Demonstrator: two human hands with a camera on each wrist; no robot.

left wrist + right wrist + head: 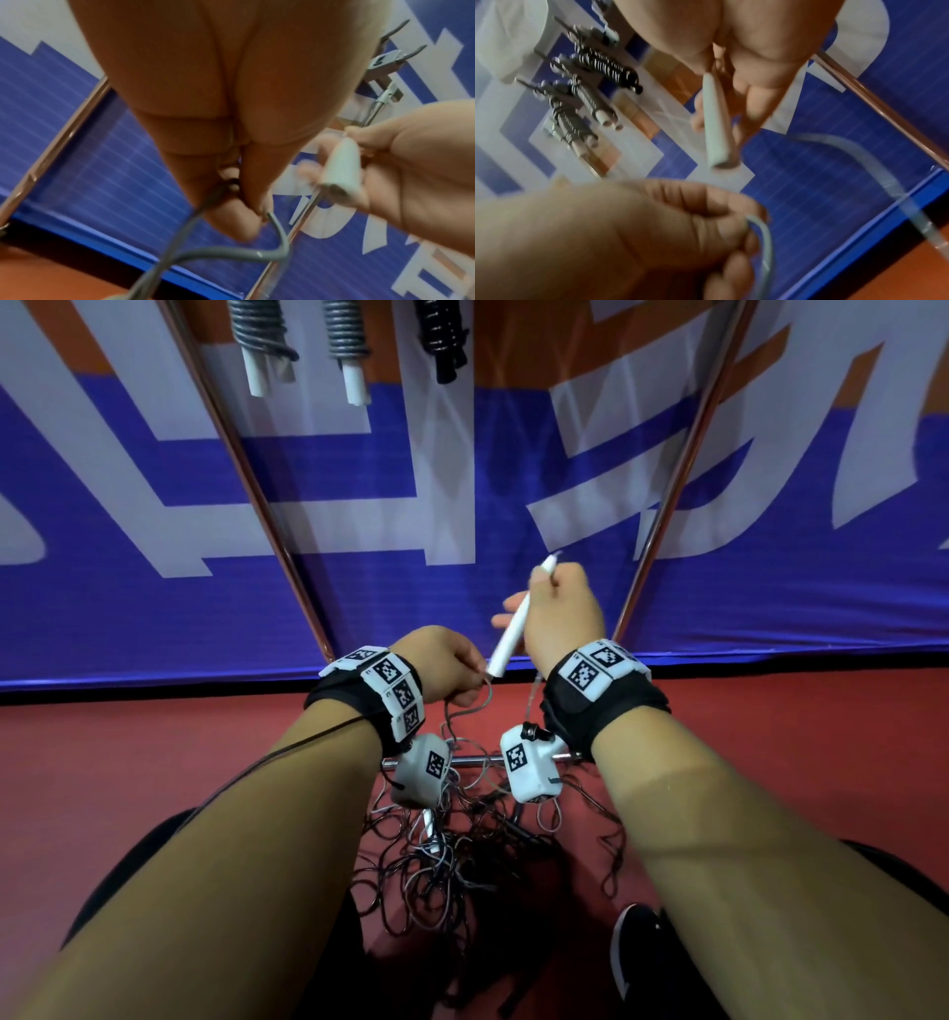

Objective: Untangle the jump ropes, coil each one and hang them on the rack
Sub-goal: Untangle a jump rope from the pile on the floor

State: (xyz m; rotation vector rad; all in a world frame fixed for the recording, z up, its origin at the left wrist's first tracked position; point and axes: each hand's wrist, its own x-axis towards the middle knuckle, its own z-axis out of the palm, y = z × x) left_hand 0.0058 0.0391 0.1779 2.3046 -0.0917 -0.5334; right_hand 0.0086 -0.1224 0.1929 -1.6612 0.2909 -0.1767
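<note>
At the far left of the head view, three coiled ropes (339, 341) already hung from the rack (267, 505), two grey with white handles and one black, so part of the job looked done. Lower and nearer the middle, the left hand (452, 667) was closed round a thin grey cord (205, 255), pinching it between thumb and fingertips with a short loop dangling below. Under both wrists the tangle of ropes (452, 855) lay heaped on the red floor (154, 752), dark and pale cords knotted over a chrome bar; a white handle showed inside the heap, and which cord ran where could not be told. Just right of the left hand, the right hand (562, 613) gripped a white handle (513, 624) slanted upward, its fingers curled round the upper part and its free end pointing down toward the left hand. The two hands were near each other but not touching. The step in hand seemed to be working one pale rope free of the pile. The next move would likely call for drawing that cord out hand over hand, keeping the handle steady, easing loops loose rather than tugging knots tighter, before coiling could begin.
</note>
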